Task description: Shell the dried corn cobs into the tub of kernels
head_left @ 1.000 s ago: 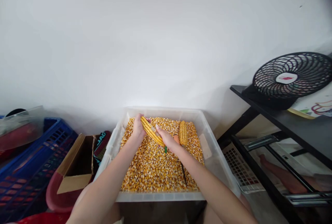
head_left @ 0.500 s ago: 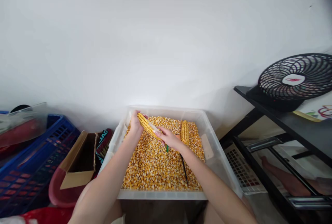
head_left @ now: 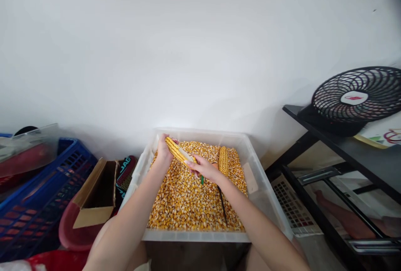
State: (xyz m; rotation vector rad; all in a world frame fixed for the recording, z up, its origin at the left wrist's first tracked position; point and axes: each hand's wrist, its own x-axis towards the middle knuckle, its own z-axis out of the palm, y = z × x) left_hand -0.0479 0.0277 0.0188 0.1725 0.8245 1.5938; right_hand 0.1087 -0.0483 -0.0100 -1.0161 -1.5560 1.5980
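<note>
Both forearms enter from 6 o'clock and extend over a clear plastic bin (head_left: 266, 204) filled with loose corn kernels (head_left: 188, 204). A thin dark rod (head_left: 222, 208) lies on the kernels near the right forearm, with a short green piece (head_left: 202, 179) just below the right hand.

The right hand (head_left: 205, 167) sits near the bin centre, its fingers (head_left: 191, 163) closed on the lower end of a corn cob (head_left: 178, 152). The left hand (head_left: 163, 152), at 11 o'clock from the right hand, has its fingers wrapped around the upper end of the same cob. The cob is held above the kernels, tilted from upper left to lower right, with a pale stripped strip along its length.

A second corn cob (head_left: 223, 160) lies on the kernels at 2 o'clock from the right hand, beside an orange item (head_left: 214, 164) mostly hidden by that hand.

At 9 o'clock from the bin stand an open cardboard box (head_left: 94, 195) and a blue crate (head_left: 34, 204). At 3 o'clock, a black shelf (head_left: 344, 141) carries a black fan (head_left: 357, 97). A white wall (head_left: 188, 45) closes the far side.
</note>
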